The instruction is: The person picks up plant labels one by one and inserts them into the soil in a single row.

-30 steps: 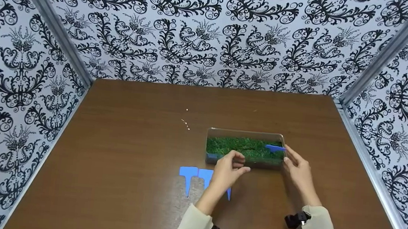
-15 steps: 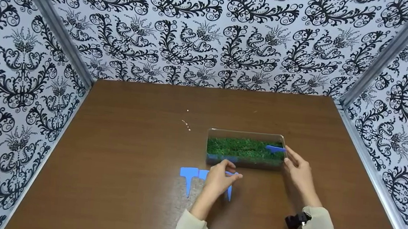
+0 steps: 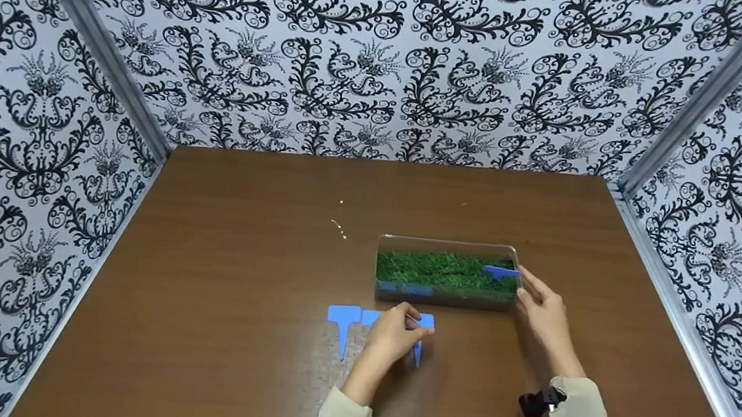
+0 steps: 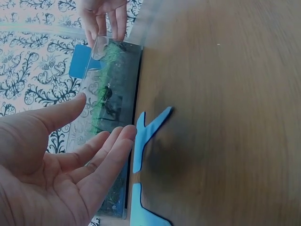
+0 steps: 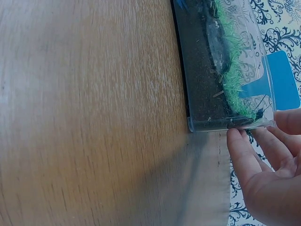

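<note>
A clear rectangular box (image 3: 403, 295) of dark soil and green grass (image 3: 440, 266) stands on the table. One blue T-shaped plant marker (image 3: 501, 272) is upright in the grass at its right end. My right hand (image 3: 543, 314) touches that short end wall with extended fingers. Before the box lie three more blue markers: a left one (image 3: 343, 313), a middle one (image 3: 369, 317) partly hidden by my left hand (image 3: 391, 333), and a right one (image 3: 427, 321). The left hand hovers over these, thumb and fingers apart in the left wrist view, holding nothing.
A brown wooden table (image 3: 237, 257) is bounded by patterned walls (image 3: 357, 64) at the back and sides, with metal rails (image 3: 695, 301) along the edges. Small white specks (image 3: 340, 227) lie left of the box. Each wrist carries a black camera (image 3: 537, 403).
My left hand has moved back from the box's front wall, toward me and slightly left, down over the loose markers. The right hand has stayed at the box's end.
</note>
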A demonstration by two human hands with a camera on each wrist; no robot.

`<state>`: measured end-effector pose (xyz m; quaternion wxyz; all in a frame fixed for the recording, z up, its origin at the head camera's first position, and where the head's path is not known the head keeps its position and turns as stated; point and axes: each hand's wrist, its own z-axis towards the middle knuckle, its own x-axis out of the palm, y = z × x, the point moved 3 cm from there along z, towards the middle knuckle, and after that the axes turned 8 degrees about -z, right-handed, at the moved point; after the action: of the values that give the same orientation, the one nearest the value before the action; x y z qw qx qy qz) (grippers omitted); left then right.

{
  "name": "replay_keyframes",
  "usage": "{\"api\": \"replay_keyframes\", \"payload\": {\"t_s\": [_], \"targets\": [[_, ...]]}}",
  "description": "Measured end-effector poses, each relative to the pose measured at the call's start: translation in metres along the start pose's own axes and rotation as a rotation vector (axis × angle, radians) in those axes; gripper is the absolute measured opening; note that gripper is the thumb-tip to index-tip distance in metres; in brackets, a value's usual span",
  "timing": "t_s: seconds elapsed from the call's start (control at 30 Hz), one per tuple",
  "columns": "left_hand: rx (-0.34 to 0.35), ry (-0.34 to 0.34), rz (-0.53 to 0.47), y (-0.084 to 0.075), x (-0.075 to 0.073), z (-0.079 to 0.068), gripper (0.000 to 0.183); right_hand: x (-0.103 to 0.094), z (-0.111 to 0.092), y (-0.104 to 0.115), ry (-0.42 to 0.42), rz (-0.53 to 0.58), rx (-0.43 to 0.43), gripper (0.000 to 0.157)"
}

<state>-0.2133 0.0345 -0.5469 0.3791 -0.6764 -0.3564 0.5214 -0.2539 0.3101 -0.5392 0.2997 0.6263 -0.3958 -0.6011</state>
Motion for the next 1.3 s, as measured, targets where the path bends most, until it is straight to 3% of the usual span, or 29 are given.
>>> {"api": "replay_keyframes", "payload": {"t_s": [0.37,0.8,1.0,1.3], "targets": [[-0.046,0.020,0.028,0.0056,0.0008,-0.0002,0.029,-0.0004,-0.0004,0.0006,-0.016,-0.002,-0.010,0.047],[-0.029,0.012,0.019,0.0098,0.0027,0.0005,0.029,-0.0005,-0.0005,-0.0008,0.004,0.022,-0.027,0.048],[-0.061,0.030,-0.016,0.0099,0.0043,0.0000,0.029,-0.0004,0.0003,-0.0012,-0.001,0.012,-0.029,0.047],[-0.076,0.044,0.018,0.0095,0.0059,0.0010,0.026,-0.0011,-0.0001,-0.0003,-0.006,-0.005,-0.014,0.047]]}}
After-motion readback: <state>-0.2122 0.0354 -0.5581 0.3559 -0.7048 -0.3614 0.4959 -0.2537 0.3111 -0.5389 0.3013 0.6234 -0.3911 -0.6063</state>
